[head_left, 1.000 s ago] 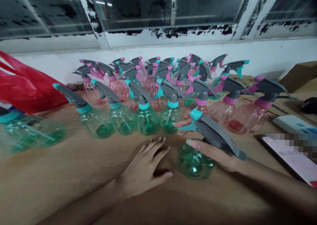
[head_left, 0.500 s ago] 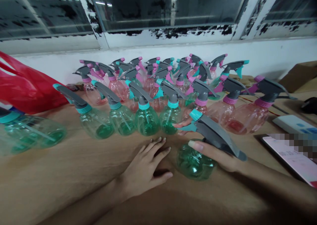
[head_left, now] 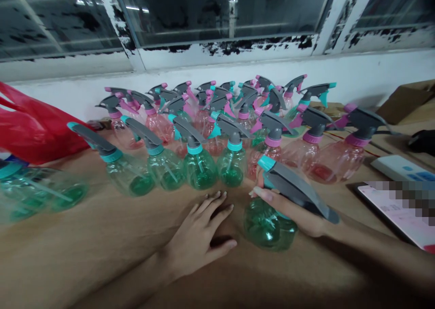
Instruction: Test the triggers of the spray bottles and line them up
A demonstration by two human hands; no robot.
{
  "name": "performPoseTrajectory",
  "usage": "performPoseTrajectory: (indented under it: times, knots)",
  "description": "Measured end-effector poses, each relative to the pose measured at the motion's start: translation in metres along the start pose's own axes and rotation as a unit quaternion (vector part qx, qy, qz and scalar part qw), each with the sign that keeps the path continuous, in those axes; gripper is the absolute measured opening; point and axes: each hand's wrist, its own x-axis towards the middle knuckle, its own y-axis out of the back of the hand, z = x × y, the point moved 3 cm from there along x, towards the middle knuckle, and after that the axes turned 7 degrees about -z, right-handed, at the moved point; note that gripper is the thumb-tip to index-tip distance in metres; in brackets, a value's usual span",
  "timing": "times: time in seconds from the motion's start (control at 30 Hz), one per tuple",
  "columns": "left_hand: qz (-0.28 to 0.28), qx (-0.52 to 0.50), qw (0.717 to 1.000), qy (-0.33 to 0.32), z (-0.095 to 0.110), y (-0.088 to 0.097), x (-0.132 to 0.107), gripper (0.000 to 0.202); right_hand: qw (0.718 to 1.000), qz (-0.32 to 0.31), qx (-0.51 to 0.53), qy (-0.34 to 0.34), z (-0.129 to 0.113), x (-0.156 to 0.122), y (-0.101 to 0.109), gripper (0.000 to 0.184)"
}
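Note:
My right hand (head_left: 295, 211) is wrapped round the neck of a green spray bottle (head_left: 268, 227) with a grey and teal trigger head, its fingers at the trigger. The bottle stands on the wooden table (head_left: 118, 241), its head angled up to the left. Flat on the table to its left lies my left hand (head_left: 200, 236), fingers spread and holding nothing. Just beyond my fingertips stand more green spray bottles (head_left: 201, 168) in a row. Pink spray bottles (head_left: 326, 161) continue that row on the right.
Several more pink and green spray bottles (head_left: 156, 123) crowd the back by the wall. A red plastic bag (head_left: 37, 127) sits at left. A phone (head_left: 390, 214), a white box-shaped item (head_left: 401, 168) and a cardboard box (head_left: 408, 100) are at right.
My right fingers have drawn in toward the bottle's neck, and the trigger has been squeezed back. My left hand has stayed flat in place. The view has shifted slightly.

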Motion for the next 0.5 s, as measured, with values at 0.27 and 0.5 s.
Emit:
performPoseTrajectory:
  times: [0.27,0.5]
  knots:
    - [0.000,-0.004,1.000,0.001,0.0011,0.0015,0.0001,0.059,0.994,0.013,0.106,0.004,0.0044,0.0005,-0.0020,0.023]
    - [0.004,-0.007,1.000,0.001,0.0000,-0.0004,0.0001,0.059,0.992,0.018,0.126,0.012,0.0010,0.0000,-0.0032,0.028]
